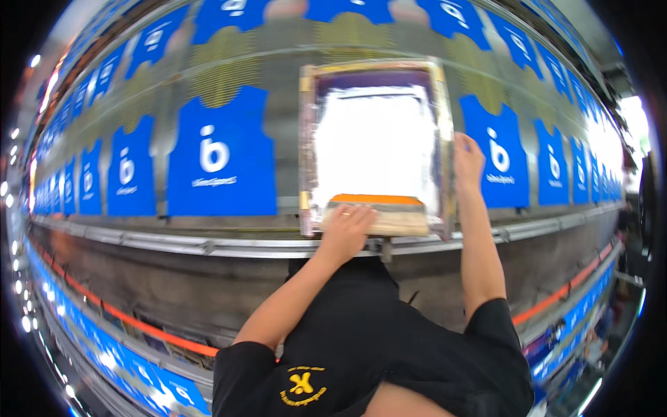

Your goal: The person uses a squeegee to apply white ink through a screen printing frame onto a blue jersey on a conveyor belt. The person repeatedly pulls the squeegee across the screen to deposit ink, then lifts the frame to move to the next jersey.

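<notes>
A printing screen (pixel 306 149) in a rectangular frame lies in front of me, its mesh coated with white ink (pixel 375 146). Across its near end rests a squeegee (pixel 399 217) with a wooden handle and an orange strip. My left hand (pixel 349 228) is closed over the left part of that handle; a ring shows on one finger. Beside the frame's right edge is my right hand (pixel 470 163), fingers curled. Whether it grips the frame I cannot tell. Blue vest-shaped fabric pieces with white prints lie on both sides, one at the left (pixel 222 153) and one at the right (pixel 497 153).
A metal rail (pixel 208 246) runs along the table's near edge. More blue pieces (pixel 358 10) line the far side, with yellowish patches (pixel 224 66) between the rows. Behind me, an orange bar (pixel 156 332) edges another table with blue pieces (pixel 149 375).
</notes>
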`<act>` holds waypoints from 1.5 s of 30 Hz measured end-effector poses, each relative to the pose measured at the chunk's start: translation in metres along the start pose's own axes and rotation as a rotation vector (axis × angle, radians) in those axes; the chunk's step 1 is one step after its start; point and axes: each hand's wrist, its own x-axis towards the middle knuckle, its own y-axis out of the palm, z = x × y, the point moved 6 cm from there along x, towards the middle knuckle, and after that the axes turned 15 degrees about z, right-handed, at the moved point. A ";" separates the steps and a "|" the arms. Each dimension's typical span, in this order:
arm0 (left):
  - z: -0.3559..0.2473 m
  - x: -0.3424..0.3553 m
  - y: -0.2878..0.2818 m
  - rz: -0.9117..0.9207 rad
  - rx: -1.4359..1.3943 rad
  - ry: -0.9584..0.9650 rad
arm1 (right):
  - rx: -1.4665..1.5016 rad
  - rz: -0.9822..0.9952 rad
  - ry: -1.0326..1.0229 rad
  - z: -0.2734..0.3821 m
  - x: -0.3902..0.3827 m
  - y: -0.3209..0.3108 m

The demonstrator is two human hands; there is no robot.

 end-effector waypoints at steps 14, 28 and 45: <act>0.251 -0.193 -0.152 0.208 -0.056 -0.272 | 0.262 0.138 0.084 0.102 -0.139 0.326; 0.390 -0.119 -0.258 0.225 0.065 -0.158 | 0.168 0.198 0.208 0.132 -0.175 0.426; 0.515 -0.036 -0.304 0.573 0.169 -0.434 | -0.475 0.305 -0.581 0.267 -0.082 0.453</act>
